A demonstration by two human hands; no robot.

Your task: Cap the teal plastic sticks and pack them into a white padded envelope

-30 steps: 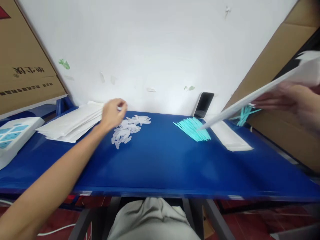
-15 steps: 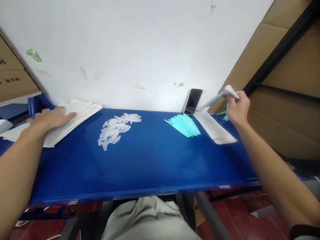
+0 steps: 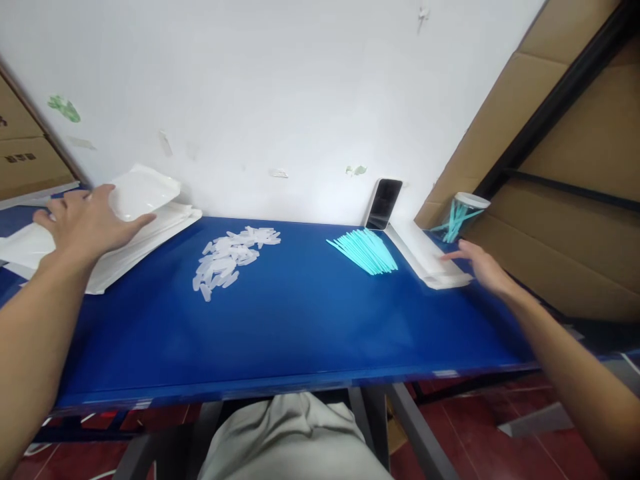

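On the left, my left hand (image 3: pixel 90 220) grips a flat white bag (image 3: pixel 143 193) whose far end is raised above a stack of similar white bags (image 3: pixel 145 247). The thumb is spread to the right; some fingertips are hidden. My right hand (image 3: pixel 483 267) is open, index finger stretched out at the near end of the long white bags (image 3: pixel 425 257) lying at the right. It is a little blurred, so I cannot tell whether it touches them. Between the hands lie a fan of thin turquoise sticks (image 3: pixel 365 251) and a scattered heap of small translucent white pieces (image 3: pixel 227 260).
A phone (image 3: pixel 384 203) leans against the white wall (image 3: pixel 280 100). Behind the right hand stands a clear jar (image 3: pixel 460 217) with turquoise sticks and a white lid. Cardboard boxes (image 3: pixel 30 160) flank the blue table (image 3: pixel 290 327) on the left, with cardboard (image 3: pixel 565 240) on the right.
My right hand has lowered to the bags on the right and let go of the white bag it held up. My left hand has raised the top bag's far end from the stack.
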